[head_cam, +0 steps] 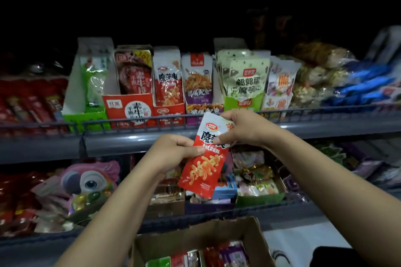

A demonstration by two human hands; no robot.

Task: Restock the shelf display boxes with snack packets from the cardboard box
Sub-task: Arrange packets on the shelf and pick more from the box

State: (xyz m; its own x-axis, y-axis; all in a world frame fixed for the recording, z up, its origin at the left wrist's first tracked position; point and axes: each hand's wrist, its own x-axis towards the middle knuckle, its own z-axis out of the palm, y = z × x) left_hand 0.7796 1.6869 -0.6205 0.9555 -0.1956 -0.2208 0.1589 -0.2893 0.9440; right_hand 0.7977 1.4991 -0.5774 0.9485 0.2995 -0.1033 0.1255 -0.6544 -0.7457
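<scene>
A red and white snack packet hangs tilted in front of the upper shelf rail. My left hand pinches its left edge near the middle. My right hand grips its white top end. Straight behind it on the upper shelf stands the matching red and white display box, filled with the same packets. The open cardboard box sits below at the bottom of the view, with several mixed packets inside.
More display boxes line the upper shelf: a green one, a red one, a purple one and a green quail-egg one. A wire rail fronts the shelf. The lower shelf holds a pink owl toy pack and assorted snacks.
</scene>
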